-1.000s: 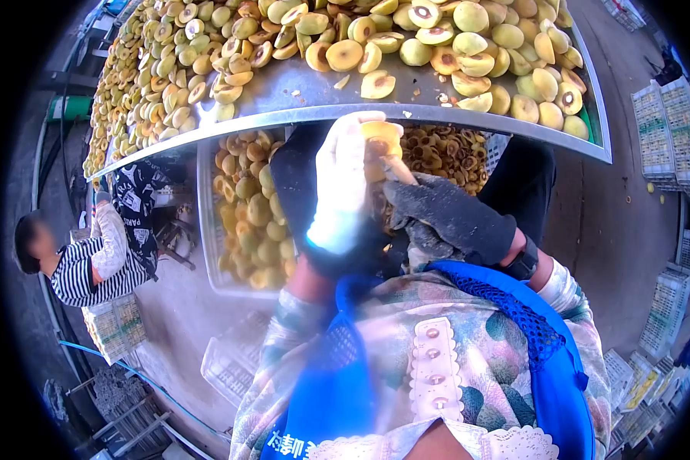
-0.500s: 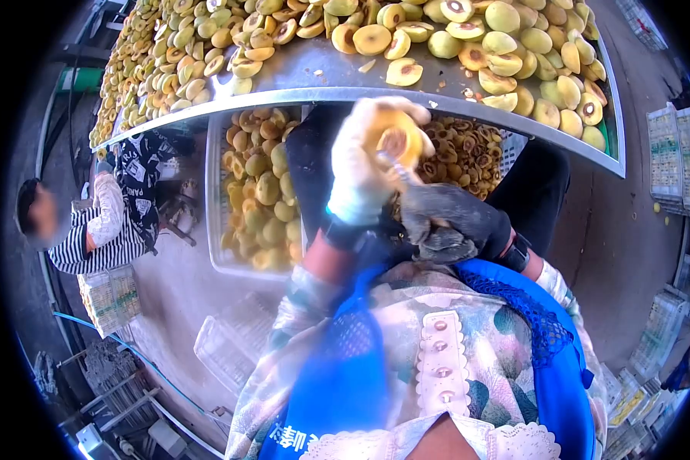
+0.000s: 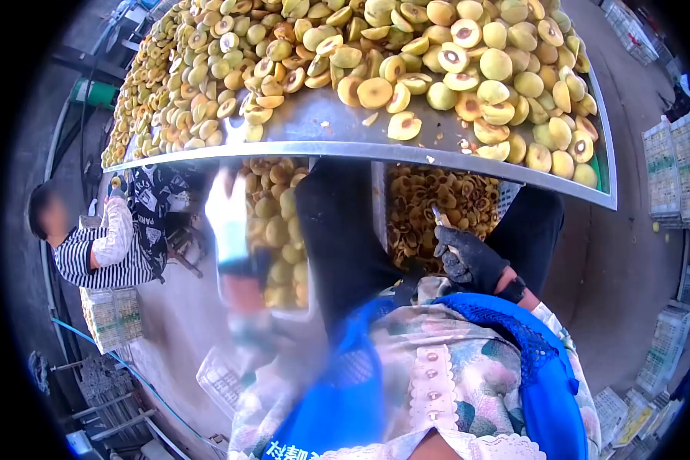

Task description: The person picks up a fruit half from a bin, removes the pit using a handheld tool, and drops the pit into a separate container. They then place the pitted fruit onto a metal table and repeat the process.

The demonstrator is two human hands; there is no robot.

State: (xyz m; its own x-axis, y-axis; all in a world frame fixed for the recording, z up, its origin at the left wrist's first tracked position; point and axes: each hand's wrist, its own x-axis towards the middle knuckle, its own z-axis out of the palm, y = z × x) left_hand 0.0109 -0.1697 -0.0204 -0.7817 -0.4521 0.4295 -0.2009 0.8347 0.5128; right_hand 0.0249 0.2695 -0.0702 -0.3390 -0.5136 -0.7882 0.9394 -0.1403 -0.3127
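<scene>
My right hand [image 3: 470,255], in a dark grey glove, is closed around a small pitting tool [image 3: 440,217] with a light handle and a narrow metal tip. Below that tip is a bin of brownish fruit pieces [image 3: 429,201] between my legs. My left hand [image 3: 228,211], in a white glove, is smeared by motion at the left side of a white crate [image 3: 309,295]. Yellow-green fruit halves [image 3: 276,230] fill this crate. The blur hides my left fingers and anything in them.
A metal-edged table [image 3: 345,147] heaped with halved stone fruit [image 3: 374,93] spans the front. A person in a striped top [image 3: 107,253] sits at the left by stacked crates [image 3: 111,314]. More crates [image 3: 671,172] stand at the right.
My left hand has swung left from in front of me to the crate; the fruit half it held is no longer visible. My right hand has moved slightly down and right with the pitting tool.
</scene>
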